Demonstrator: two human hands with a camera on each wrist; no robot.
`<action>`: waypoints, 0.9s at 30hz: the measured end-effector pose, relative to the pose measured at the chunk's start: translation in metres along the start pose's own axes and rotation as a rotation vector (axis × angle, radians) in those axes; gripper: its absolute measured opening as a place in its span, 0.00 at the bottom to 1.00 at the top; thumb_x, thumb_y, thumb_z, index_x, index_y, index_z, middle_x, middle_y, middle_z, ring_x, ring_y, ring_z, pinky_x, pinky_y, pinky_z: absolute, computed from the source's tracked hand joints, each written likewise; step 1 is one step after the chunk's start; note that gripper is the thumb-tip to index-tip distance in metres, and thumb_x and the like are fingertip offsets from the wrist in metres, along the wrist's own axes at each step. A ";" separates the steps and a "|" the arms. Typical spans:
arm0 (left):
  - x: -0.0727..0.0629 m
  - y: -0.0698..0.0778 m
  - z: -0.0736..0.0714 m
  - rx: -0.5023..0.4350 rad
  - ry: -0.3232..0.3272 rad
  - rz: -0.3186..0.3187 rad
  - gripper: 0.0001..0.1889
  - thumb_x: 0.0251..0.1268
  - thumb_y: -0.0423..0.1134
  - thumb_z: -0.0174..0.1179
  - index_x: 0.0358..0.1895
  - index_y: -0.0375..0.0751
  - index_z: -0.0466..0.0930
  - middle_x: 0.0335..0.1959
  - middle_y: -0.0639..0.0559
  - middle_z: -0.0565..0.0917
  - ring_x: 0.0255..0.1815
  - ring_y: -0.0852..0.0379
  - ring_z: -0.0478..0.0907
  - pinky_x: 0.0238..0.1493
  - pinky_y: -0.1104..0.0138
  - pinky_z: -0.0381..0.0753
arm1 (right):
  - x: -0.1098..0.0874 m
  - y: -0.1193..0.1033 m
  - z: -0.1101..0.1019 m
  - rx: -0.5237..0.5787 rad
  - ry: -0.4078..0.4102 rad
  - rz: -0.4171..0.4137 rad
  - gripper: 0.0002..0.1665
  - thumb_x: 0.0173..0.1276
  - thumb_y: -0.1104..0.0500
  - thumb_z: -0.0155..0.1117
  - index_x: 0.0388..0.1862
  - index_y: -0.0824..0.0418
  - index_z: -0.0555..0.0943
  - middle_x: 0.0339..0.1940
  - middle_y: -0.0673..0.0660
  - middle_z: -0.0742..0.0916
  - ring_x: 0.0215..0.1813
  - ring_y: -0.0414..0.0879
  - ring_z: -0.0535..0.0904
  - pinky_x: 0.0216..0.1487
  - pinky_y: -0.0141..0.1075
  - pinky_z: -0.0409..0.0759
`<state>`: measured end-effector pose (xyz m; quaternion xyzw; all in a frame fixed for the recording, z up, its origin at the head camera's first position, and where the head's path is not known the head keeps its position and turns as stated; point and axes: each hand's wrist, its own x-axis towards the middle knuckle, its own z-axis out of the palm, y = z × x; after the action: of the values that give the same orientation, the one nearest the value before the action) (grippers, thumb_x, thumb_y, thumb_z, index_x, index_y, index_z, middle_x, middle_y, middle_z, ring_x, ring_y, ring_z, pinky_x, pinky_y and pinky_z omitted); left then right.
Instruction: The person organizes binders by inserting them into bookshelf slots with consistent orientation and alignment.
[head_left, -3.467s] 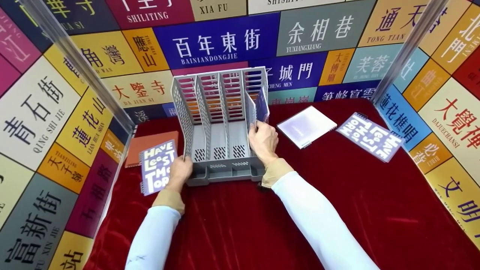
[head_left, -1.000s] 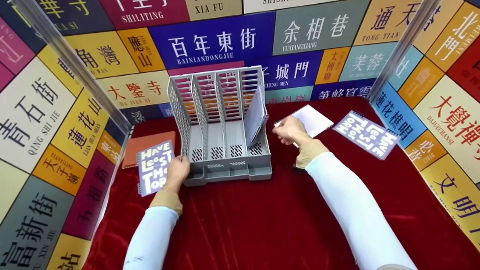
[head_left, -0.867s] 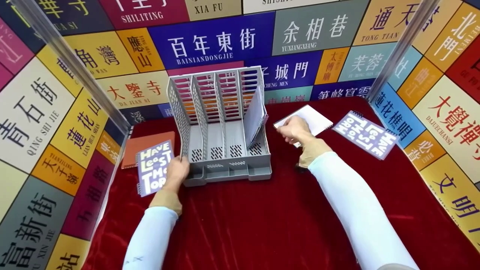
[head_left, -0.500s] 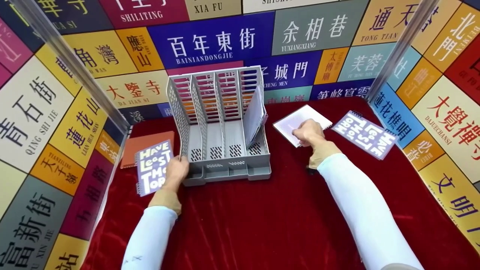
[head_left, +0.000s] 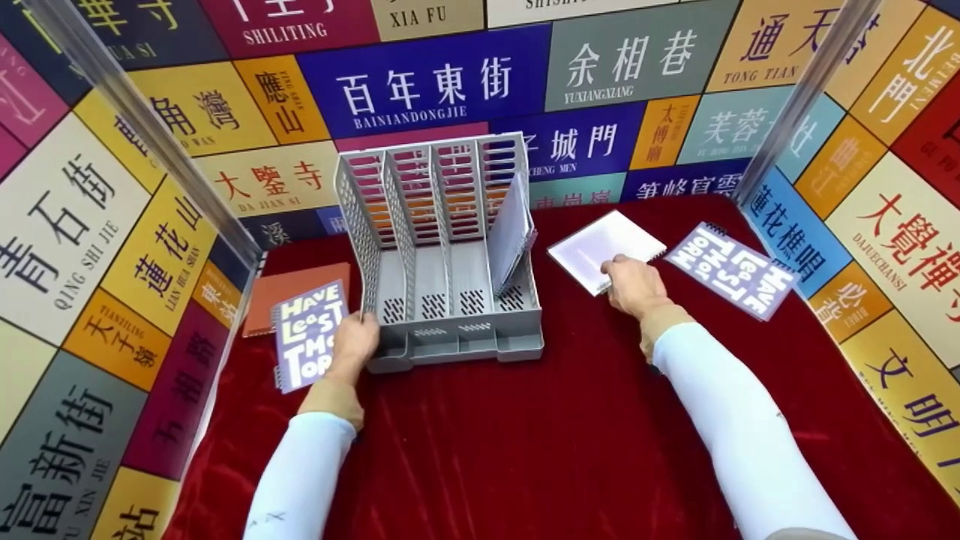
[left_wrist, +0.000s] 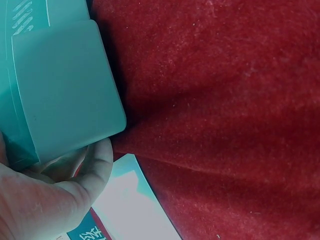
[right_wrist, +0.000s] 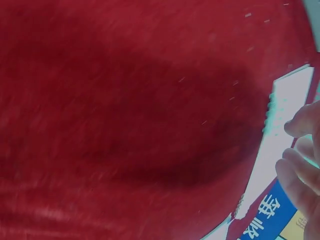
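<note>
Right hand (head_left: 637,285) has shifted toward the table's right edge (head_left: 855,405), pinch I cannot confirm; left hand (head_left: 356,343) grips rack (head_left: 435,341), one slot (head_left: 512,300) filled, four notebooks (head_left: 733,271) out.

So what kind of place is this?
It looks like a small indoor booth, maybe a display or filming spot: colourful walls with Chinese writing surround a red cloth, with shiny posts at the corners.

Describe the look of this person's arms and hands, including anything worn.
The left hand and right hand wear no gloves. A tan left wristband and a matching right wristband show at the wrists. Past them run a pale bluish-white left sleeve, marked with a small dark scribble, and a similar right sleeve with a tiny reddish speck.
</note>
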<state>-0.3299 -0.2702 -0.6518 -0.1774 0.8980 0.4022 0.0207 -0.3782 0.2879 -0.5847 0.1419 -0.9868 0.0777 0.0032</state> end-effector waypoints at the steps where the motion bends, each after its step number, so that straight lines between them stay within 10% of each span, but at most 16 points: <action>1: 0.002 -0.005 0.001 -0.021 -0.007 0.018 0.26 0.83 0.53 0.44 0.48 0.37 0.87 0.60 0.32 0.89 0.56 0.38 0.84 0.68 0.43 0.82 | 0.000 0.001 0.001 -0.029 -0.006 -0.021 0.28 0.66 0.69 0.61 0.65 0.62 0.86 0.56 0.67 0.89 0.57 0.70 0.88 0.53 0.66 0.89; 5: -0.048 0.041 -0.019 -0.043 -0.006 0.007 0.26 0.85 0.48 0.42 0.54 0.29 0.84 0.62 0.27 0.86 0.58 0.35 0.82 0.72 0.41 0.79 | 0.000 0.005 0.006 -0.153 -0.031 -0.132 0.23 0.66 0.71 0.67 0.60 0.62 0.87 0.53 0.65 0.90 0.55 0.67 0.88 0.49 0.64 0.91; 8: -0.058 0.054 -0.024 -0.031 -0.002 -0.019 0.25 0.85 0.46 0.42 0.55 0.28 0.83 0.63 0.26 0.85 0.59 0.34 0.80 0.73 0.40 0.78 | 0.000 0.008 0.010 -0.232 -0.028 -0.213 0.19 0.65 0.71 0.71 0.55 0.62 0.87 0.50 0.64 0.91 0.52 0.65 0.88 0.47 0.62 0.92; 21: -0.060 0.056 -0.027 -0.031 -0.014 -0.014 0.25 0.86 0.47 0.43 0.57 0.29 0.84 0.62 0.27 0.86 0.58 0.35 0.81 0.73 0.41 0.79 | 0.000 0.006 0.022 -0.254 -0.034 -0.222 0.13 0.69 0.70 0.70 0.51 0.64 0.87 0.48 0.65 0.91 0.52 0.64 0.87 0.48 0.60 0.92; 27: -0.015 0.013 -0.008 -0.011 0.001 0.025 0.24 0.81 0.50 0.47 0.52 0.35 0.88 0.56 0.30 0.89 0.50 0.37 0.83 0.62 0.42 0.83 | -0.002 0.003 0.022 -0.223 0.001 -0.243 0.13 0.64 0.71 0.70 0.48 0.65 0.87 0.45 0.65 0.91 0.51 0.65 0.87 0.48 0.62 0.91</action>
<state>-0.3193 -0.2639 -0.6341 -0.1666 0.8978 0.4075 0.0145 -0.3769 0.2877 -0.6072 0.2592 -0.9648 -0.0330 0.0286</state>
